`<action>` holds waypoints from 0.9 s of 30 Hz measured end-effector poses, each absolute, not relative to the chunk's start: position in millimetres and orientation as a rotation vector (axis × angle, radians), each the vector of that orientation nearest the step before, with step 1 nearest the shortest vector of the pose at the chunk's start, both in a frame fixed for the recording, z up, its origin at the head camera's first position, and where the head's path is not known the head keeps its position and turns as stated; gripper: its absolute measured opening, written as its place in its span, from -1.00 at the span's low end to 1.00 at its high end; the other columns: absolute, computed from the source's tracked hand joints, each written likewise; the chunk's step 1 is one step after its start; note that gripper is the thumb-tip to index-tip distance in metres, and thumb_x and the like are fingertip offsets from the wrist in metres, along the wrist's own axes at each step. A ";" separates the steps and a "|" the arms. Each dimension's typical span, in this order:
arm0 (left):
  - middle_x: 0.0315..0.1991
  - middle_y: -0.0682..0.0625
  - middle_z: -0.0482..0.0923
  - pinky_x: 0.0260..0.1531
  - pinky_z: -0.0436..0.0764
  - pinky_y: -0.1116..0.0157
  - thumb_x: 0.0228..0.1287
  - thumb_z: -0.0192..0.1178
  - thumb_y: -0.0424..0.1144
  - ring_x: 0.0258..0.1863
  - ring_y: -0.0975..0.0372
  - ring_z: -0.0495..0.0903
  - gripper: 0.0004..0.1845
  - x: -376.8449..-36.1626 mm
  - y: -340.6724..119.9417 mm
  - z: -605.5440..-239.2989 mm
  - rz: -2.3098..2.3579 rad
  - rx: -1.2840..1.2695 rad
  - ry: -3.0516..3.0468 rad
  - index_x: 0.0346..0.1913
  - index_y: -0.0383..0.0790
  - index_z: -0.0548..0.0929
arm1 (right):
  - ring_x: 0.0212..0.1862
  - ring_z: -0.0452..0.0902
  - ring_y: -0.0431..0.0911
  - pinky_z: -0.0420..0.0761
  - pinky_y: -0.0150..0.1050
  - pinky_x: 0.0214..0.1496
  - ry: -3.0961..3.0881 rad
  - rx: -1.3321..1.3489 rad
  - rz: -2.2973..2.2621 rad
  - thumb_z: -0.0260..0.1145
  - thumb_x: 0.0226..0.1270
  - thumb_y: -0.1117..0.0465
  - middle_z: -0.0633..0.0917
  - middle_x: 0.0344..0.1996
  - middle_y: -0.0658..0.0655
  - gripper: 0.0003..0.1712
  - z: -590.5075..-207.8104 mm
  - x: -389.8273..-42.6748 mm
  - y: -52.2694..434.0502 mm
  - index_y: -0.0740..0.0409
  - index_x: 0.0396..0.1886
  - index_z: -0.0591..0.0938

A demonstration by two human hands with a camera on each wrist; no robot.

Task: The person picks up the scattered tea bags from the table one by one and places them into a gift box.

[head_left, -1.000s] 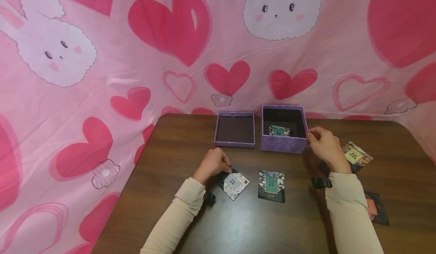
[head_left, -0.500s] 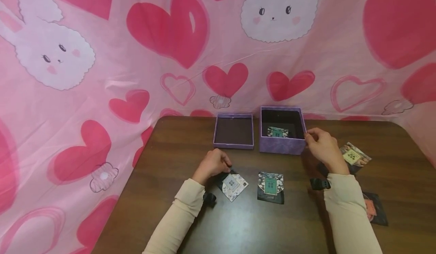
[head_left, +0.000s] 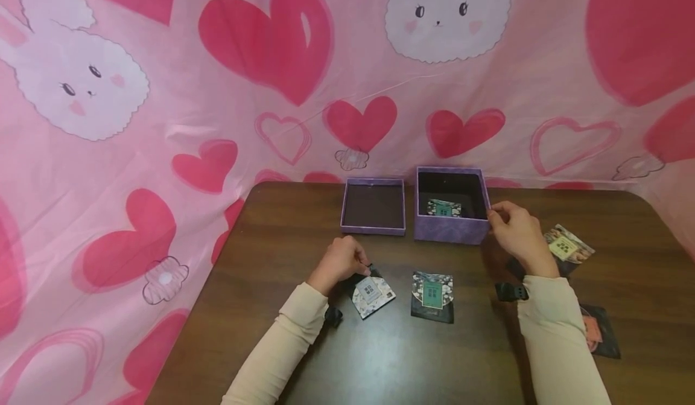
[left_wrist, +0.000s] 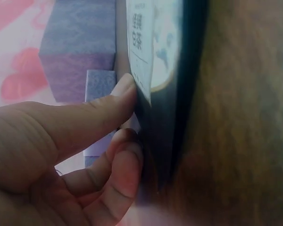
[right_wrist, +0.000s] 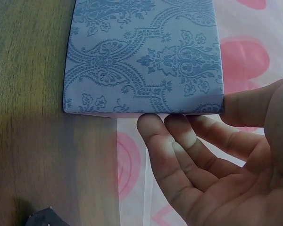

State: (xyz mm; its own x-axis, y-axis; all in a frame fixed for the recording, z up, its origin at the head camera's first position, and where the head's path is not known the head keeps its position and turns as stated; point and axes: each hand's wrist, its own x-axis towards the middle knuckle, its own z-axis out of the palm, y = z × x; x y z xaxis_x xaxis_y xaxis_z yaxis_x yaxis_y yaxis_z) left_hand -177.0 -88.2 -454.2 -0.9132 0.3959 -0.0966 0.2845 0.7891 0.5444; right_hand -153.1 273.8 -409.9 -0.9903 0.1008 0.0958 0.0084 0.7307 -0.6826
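My left hand point(head_left: 341, 261) pinches the corner of a dark tea packet with a pale label point(head_left: 372, 292) lying on the brown table point(head_left: 282, 236). In the left wrist view the thumb point(left_wrist: 94, 110) and forefinger grip that packet's point(left_wrist: 167, 70) edge. My right hand point(head_left: 516, 230) holds the right wall of an open purple box point(head_left: 449, 229). In the right wrist view its fingers point(right_wrist: 179, 136) and thumb meet the edge of the box's patterned side point(right_wrist: 141, 56). One green-labelled packet point(head_left: 443, 207) lies inside the box.
The box's purple lid point(head_left: 373, 227) lies upturned to its left. Another packet point(head_left: 432, 293) lies between my arms; two more point(head_left: 567, 248) point(head_left: 597, 332) lie to the right. Pink heart-and-bunny cloth point(head_left: 271, 91) walls in the table's back and left.
The packet under my left hand has turned slightly. My right hand stays at the box's wall.
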 end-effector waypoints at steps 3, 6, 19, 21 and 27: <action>-0.61 0.23 0.57 -0.46 0.55 0.30 -0.09 0.65 -0.24 -0.50 0.26 0.50 -0.76 -178.3 -87.9 -455.2 0.773 0.532 2.756 -0.63 -0.03 0.73 | -0.23 0.69 0.16 0.54 -0.12 -0.27 -2.806 -0.100 1.089 0.04 0.59 0.07 0.73 -0.20 0.33 -0.55 -410.7 -152.9 274.3 0.38 0.13 0.55; -0.63 0.22 0.55 -0.47 0.53 0.31 -0.08 0.63 -0.26 -0.52 0.27 0.48 -0.77 -179.3 -87.5 -456.3 0.754 0.557 2.736 -0.61 -0.04 0.72 | -0.23 0.70 0.15 0.54 -0.13 -0.28 -2.808 -0.107 1.083 0.04 0.59 0.07 0.73 -0.21 0.32 -0.55 -411.7 -152.5 274.3 0.37 0.13 0.56; -0.61 0.16 0.54 -0.51 0.50 0.38 -0.01 0.56 -0.43 -0.56 0.34 0.48 -0.80 -188.1 -86.7 -451.8 0.736 0.807 2.618 -0.36 -0.13 0.77 | -0.23 0.70 0.16 0.56 -0.08 -0.24 -2.796 -0.088 1.098 0.03 0.60 0.07 0.71 -0.19 0.35 -0.54 -411.1 -152.9 274.9 0.38 0.14 0.55; -0.60 0.15 0.53 -0.49 0.50 0.37 -0.05 0.59 -0.43 -0.54 0.32 0.48 -0.79 -190.3 -85.4 -449.7 0.716 0.816 2.619 -0.41 -0.14 0.74 | -0.23 0.69 0.16 0.56 -0.08 -0.25 -2.799 -0.085 1.097 0.02 0.60 0.07 0.71 -0.19 0.35 -0.54 -410.8 -152.8 275.0 0.39 0.14 0.54; -0.58 0.17 0.56 -0.46 0.54 0.37 -0.09 0.62 -0.38 -0.51 0.28 0.49 -0.74 -194.2 -83.2 -444.6 0.634 0.746 2.657 -0.62 -0.11 0.68 | -0.22 0.69 0.16 0.57 -0.09 -0.25 -2.816 -0.073 1.110 0.02 0.60 0.07 0.70 -0.17 0.37 -0.53 -410.3 -152.7 274.8 0.40 0.15 0.53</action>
State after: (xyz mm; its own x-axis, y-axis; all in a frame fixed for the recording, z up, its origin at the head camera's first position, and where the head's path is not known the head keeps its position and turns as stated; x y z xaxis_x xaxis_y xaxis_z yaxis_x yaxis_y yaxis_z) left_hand -194.2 -83.2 -444.6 -0.8169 0.5510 -0.1704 0.4146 0.7664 0.4905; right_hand -152.7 274.8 -410.3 -0.9923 0.0866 0.0880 0.0033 0.7311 -0.6823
